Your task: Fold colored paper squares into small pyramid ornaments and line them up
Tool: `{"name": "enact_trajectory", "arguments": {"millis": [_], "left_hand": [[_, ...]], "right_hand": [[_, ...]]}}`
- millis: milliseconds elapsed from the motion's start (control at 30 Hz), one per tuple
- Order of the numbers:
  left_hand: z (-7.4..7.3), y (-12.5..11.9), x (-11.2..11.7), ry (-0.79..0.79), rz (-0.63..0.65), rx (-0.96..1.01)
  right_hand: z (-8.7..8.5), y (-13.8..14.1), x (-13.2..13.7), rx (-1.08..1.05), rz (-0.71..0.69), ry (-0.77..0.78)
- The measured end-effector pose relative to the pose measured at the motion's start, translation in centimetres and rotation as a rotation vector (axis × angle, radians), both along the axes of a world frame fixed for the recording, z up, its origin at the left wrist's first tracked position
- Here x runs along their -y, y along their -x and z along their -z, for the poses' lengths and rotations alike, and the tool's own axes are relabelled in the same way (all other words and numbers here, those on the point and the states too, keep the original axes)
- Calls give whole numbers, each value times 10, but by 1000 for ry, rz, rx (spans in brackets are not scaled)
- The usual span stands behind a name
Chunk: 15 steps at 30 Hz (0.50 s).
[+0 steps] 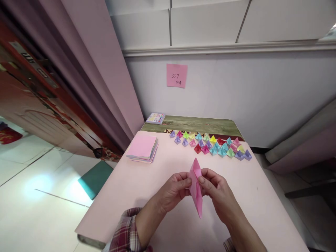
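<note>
A folded pink origami paper, pointed at its top and bottom, is held up over the table between both hands. My left hand pinches its left edge, thumb on the near face. On the opposite edge my right hand is closed, its thumb pressing near the middle fold. The fingers behind the paper are partly hidden. Beyond the hands, several small folded paper boats in many colours stand in rows. A stack of square coloured paper, pink on top, lies to the left.
The table has a pale pink cover and a bare wood-patterned strip at the back. A printed packet sits in the far left corner. A pink note is stuck on the wall. A green flat object lies on the floor at left.
</note>
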<state>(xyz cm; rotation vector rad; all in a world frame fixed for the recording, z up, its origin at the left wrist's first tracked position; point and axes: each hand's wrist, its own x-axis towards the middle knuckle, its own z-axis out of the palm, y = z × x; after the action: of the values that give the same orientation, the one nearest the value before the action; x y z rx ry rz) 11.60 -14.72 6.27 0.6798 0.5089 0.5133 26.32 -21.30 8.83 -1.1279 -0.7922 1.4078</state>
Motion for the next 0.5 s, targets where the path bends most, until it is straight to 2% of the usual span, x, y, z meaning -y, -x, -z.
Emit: {"name": "enact_trajectory", "arguments": {"millis": [300, 400, 500], "left_hand": [[4, 2, 0, -31, 19, -26], [4, 4, -4, -97, 11, -62], [3, 5, -9, -217, -4, -153]], "right_hand": [[5, -1, 2, -41, -1, 6], [6, -3, 2, 34, 3, -2], [9, -6, 1, 203, 13, -46]]}}
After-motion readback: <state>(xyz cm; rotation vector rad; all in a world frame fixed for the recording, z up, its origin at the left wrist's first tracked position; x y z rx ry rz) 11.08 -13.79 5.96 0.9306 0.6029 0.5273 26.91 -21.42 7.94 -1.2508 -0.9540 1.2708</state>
